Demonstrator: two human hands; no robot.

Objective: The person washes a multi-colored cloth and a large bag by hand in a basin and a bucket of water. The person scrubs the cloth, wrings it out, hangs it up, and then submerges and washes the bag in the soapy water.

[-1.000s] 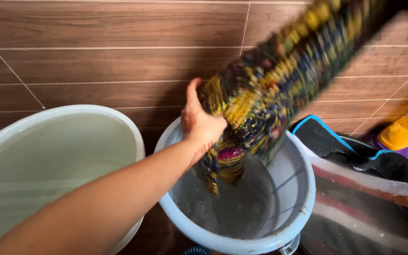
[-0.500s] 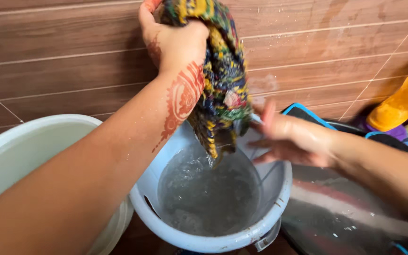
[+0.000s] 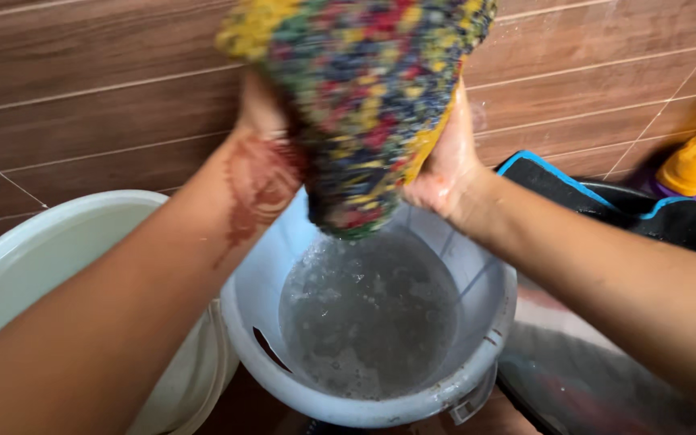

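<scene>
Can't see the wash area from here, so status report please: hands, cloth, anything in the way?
Left hand and right hand both gripping multicoloured cloth. Cloth above pale blue bucket of water. Nothing in the way.

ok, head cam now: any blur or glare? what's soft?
Head view: the multicoloured cloth is soft, close to the lens, its pattern smeared; left hand and right hand gripping it are slightly blurred too. The pale blue bucket and its foamy water read sharper. Light is even and diffuse, with a mild sheen on the brown wall tiles.
</scene>
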